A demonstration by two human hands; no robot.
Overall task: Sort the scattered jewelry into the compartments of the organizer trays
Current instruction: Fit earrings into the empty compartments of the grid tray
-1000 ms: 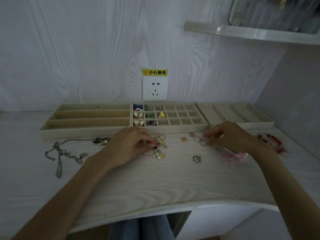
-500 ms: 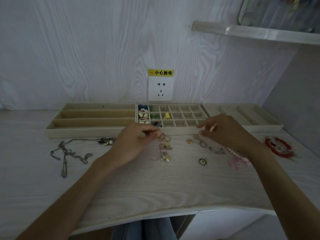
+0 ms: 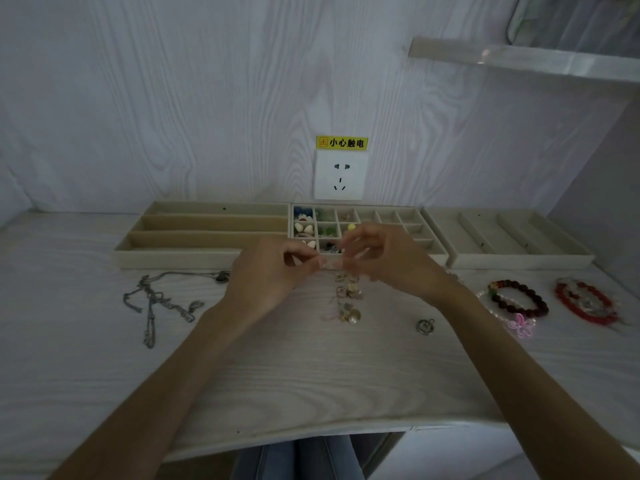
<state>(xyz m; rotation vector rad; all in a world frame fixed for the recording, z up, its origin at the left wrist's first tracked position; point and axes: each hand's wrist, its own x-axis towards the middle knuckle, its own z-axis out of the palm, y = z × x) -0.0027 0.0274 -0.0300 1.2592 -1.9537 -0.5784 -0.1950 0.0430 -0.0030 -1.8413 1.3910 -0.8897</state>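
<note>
Two hands meet above the front edge of the middle tray [image 3: 408, 216], one of three trays in a row on the worktop [image 3: 311, 375]. The left hand [image 3: 273, 271] and right hand [image 3: 384, 258] have curled fingers that seem to pinch a small piece between them; blur hides it. Loose earrings [image 3: 349, 299] lie just below them, two bead bracelets [image 3: 519, 299] off right.

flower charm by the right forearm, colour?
Pink. The flower charm lies on the desk beside the dark bead bracelet; head view.
</note>
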